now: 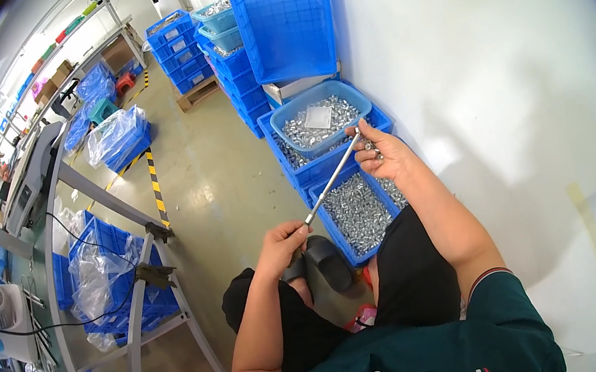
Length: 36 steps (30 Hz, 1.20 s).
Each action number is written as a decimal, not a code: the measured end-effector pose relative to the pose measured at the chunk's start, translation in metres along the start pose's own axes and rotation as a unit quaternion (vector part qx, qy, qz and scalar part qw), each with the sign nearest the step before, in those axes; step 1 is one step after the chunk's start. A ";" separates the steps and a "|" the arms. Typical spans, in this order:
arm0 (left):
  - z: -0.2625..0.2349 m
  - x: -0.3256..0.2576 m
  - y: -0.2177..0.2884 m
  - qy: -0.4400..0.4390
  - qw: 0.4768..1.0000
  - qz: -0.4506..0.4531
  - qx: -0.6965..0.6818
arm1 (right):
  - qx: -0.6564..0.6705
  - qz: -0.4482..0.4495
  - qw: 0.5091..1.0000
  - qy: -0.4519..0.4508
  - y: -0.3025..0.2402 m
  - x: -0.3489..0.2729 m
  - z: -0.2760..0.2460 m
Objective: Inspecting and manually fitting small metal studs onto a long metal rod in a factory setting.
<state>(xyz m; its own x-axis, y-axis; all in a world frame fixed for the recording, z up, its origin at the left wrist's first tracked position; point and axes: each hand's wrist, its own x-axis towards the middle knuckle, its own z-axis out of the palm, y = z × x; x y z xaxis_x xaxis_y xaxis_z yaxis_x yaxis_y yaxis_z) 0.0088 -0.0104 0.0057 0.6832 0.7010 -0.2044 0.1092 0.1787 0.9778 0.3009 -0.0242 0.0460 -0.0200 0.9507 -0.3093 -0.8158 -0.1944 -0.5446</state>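
Note:
A thin silvery metal rod (333,178) slants between my two hands over the floor and the edge of the crates. My left hand (281,247) is closed round its lower, darker end. At the upper end my right hand (383,154) pinches the rod's tip with thumb and fingers. Several small shiny metal pieces (370,148) sit in the curled fingers of that hand; their exact kind is too small to tell. Just beyond it stands a light blue basket (286,139) of similar small metal parts, with a clear square piece (317,117) on top.
The basket rests in a blue crate (297,177); a lower blue crate (334,230) of metal parts stands near my knees. Behind are an upright blue crate (283,26) and stacked crates (179,51). At left stands a grey-framed workbench (137,335). A white wall (491,48) closes off the right.

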 end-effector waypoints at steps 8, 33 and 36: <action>0.000 0.001 -0.005 0.005 1.000 0.006 -0.008 | -0.057 -0.022 0.998 0.005 0.000 -0.005 0.009; 0.007 0.017 -0.002 0.035 0.996 -0.002 -0.086 | -0.097 0.126 0.985 0.071 0.013 0.014 -0.010; 0.005 0.017 -0.005 0.037 0.996 0.003 -0.078 | -0.094 0.129 0.985 0.070 0.008 0.015 -0.019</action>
<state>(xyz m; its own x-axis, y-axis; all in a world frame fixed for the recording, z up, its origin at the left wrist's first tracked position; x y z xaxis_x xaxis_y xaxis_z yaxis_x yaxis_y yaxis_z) 0.0234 -0.0033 -0.0027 0.6271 0.7507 -0.2080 -0.0115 0.2760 0.9611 0.3047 -0.0159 0.0220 -0.1223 0.8238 -0.5535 -0.6729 -0.4788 -0.5639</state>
